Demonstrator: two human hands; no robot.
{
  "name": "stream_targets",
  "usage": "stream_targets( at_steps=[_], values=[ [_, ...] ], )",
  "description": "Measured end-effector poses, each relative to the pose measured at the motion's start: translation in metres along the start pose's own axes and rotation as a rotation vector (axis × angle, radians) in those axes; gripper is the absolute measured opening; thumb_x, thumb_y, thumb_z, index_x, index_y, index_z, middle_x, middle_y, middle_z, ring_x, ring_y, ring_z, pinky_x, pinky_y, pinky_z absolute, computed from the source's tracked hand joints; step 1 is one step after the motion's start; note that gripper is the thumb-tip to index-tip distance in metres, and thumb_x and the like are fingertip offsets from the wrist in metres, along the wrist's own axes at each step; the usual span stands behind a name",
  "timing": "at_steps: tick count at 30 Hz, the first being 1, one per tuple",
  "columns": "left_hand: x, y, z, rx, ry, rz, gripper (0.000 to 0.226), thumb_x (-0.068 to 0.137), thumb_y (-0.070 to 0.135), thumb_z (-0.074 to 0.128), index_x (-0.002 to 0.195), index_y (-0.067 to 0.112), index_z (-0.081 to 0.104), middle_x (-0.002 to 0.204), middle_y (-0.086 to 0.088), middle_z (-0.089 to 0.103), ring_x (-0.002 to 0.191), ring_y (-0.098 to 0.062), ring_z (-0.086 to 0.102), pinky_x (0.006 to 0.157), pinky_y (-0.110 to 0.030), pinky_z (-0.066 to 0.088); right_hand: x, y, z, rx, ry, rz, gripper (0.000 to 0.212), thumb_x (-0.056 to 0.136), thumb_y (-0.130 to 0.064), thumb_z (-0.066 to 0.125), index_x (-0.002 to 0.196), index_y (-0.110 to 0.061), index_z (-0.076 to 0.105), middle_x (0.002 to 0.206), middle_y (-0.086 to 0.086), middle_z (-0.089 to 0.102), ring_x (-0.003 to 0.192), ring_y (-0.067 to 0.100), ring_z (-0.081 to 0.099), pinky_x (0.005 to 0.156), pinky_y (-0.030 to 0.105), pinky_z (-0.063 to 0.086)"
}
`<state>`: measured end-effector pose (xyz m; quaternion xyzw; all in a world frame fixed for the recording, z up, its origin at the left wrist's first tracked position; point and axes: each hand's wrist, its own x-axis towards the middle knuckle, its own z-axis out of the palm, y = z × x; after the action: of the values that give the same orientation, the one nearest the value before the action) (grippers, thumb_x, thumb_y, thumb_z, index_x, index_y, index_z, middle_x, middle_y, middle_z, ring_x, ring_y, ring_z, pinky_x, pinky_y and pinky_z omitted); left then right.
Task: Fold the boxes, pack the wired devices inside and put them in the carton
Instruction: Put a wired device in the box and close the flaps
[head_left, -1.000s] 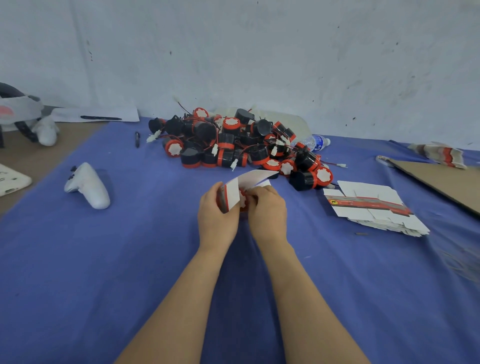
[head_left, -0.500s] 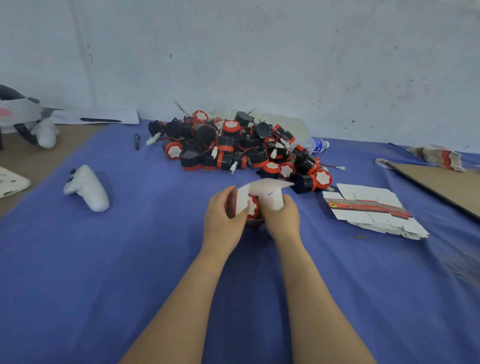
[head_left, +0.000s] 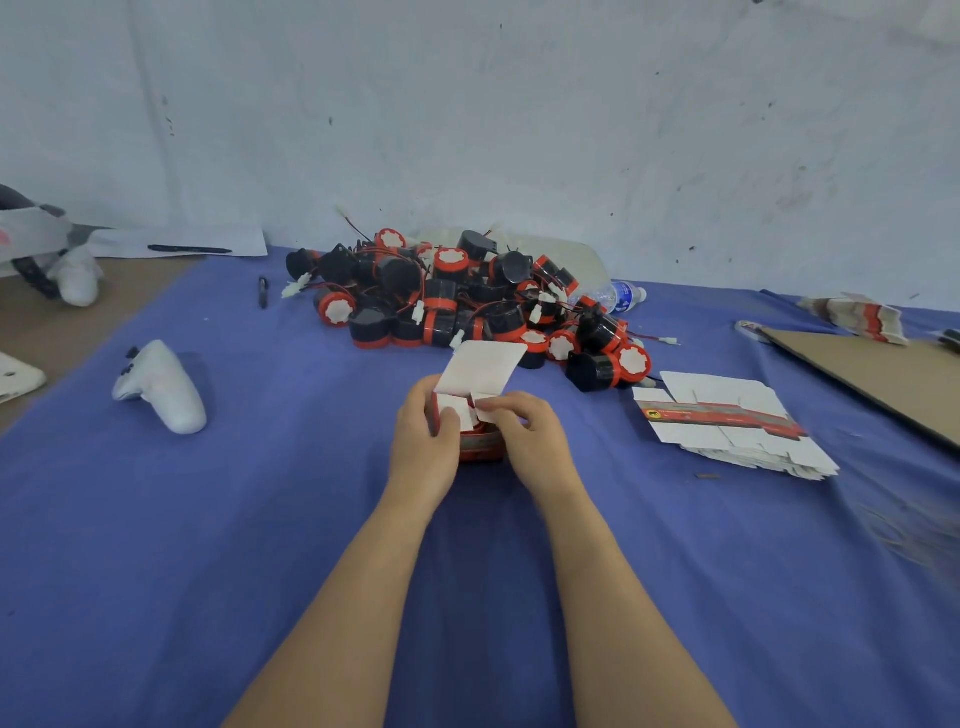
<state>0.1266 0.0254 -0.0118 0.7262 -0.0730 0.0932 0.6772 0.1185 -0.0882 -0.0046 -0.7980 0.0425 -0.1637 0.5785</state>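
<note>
The box (head_left: 475, 415) stands mid-worktop (head_left: 260, 545), lid flap raised. My left grip (head_left: 423, 441) wraps its side to steady it; my right grip (head_left: 524, 436) pinches a small flap, I judge to tuck it. The device pile (head_left: 457, 296) crowds just behind and the flat boxes (head_left: 727, 421) lie right, so moving room lies toward me.

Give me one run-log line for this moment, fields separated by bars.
phase: folding flaps | left hand: grips small red-and-white cardboard box | right hand: pinches side flap | top flap: open
</note>
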Motion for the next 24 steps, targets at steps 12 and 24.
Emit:
stream_targets(
  at_steps=[12,24],
  values=[
    [0.006,0.01,-0.021,-0.525,0.11,-0.29,0.027,0.091,0.004,0.043,0.082,0.023,0.06,0.086,-0.001,0.069,0.076,-0.02,0.066,0.059,-0.029,0.054,-0.009,-0.011,-0.005,0.04,-0.393,-0.087,0.027,0.096,-0.026,0.055,0.11,-0.049,0.055,0.143,-0.016,0.029,0.139,0.0,0.019,0.097,0.019,0.032],
    [-0.001,0.005,-0.012,-0.049,-0.046,-0.036,0.039,0.095,0.036,0.054,0.133,0.033,0.044,0.134,-0.005,0.048,0.116,-0.022,0.054,0.093,-0.043,0.053,-0.007,-0.005,-0.005,0.103,-0.11,-0.082,0.017,0.092,-0.036,0.06,0.107,-0.042,0.056,0.105,-0.011,0.06,0.088,0.002,0.063,0.065,0.009,0.048]
  ],
)
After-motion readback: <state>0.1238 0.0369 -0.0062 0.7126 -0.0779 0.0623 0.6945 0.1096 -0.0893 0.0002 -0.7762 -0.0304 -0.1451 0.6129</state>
